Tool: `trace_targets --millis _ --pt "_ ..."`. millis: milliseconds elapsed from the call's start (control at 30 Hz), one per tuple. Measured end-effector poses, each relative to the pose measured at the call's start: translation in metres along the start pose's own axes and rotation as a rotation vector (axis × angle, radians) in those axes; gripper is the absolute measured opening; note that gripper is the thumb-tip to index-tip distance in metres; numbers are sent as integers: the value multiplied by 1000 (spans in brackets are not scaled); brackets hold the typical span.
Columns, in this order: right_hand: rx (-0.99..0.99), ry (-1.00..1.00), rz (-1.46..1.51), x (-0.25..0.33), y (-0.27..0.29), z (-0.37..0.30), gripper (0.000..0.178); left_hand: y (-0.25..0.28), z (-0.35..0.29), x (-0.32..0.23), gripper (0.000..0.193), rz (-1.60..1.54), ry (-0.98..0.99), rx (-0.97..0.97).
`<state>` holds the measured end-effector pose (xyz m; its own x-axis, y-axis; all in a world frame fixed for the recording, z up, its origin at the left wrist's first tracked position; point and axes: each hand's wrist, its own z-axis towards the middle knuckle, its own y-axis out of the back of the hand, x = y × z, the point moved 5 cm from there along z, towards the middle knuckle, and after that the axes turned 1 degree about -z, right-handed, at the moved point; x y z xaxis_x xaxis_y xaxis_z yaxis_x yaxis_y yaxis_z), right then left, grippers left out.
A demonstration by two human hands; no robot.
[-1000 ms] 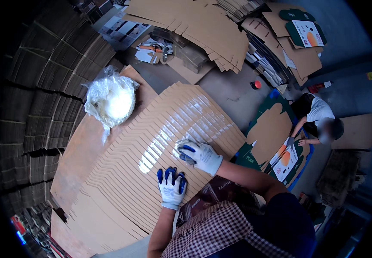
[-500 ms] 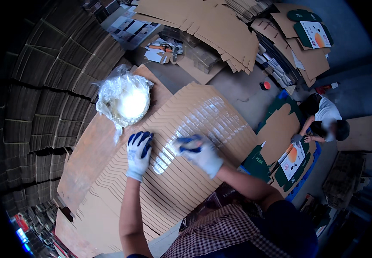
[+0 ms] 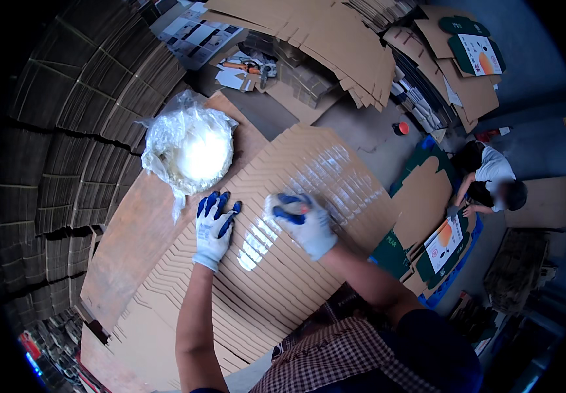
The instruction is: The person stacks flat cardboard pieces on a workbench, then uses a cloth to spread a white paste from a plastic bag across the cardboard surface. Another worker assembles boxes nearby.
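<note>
Brown cardboard sheets point(image 3: 230, 308) lie fanned in overlapping rows, with white, wet-looking streaks point(image 3: 256, 242) across their edges. My left hand point(image 3: 214, 229), in a white glove with blue fingers, rests on the sheets with its fingers spread. In a matching glove, my right hand point(image 3: 302, 223) is closed around a pale, soft-looking block, partly hidden by the fingers and held at the streaked band; its exact kind is unclear. Beyond my left hand stands a round basin point(image 3: 224, 141) wrapped in clear plastic, with bright white contents.
The sheets lie on a wooden board point(image 3: 122, 245). Tied cardboard stacks point(image 3: 67, 150) line the left side. Flat cardboard point(image 3: 342, 39) and tools point(image 3: 247, 65) lie at the back. On the right, another person point(image 3: 492, 177) bends over green printed box blanks point(image 3: 446, 242).
My right hand has shifted slightly up and away over the streaked sheets, still gripping the pale block. My left hand stays on the sheets, its fingers spread a little wider.
</note>
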<state>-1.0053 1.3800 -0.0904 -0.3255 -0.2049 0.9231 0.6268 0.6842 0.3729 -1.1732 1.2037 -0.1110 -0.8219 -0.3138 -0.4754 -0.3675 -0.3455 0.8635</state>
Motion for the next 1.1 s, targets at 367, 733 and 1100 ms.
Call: trace_targets --millis 367,733,1100 --pt "-107 -106 -177 -51 -3 36 52 0 2 2 43 17 -8 16" --pt "-207 -57 -322 -66 60 82 52 1 6 -1 39 31 10 46" --pt "-258 -38 -500 -51 89 117 45 1 9 -3 39 37 9 65"
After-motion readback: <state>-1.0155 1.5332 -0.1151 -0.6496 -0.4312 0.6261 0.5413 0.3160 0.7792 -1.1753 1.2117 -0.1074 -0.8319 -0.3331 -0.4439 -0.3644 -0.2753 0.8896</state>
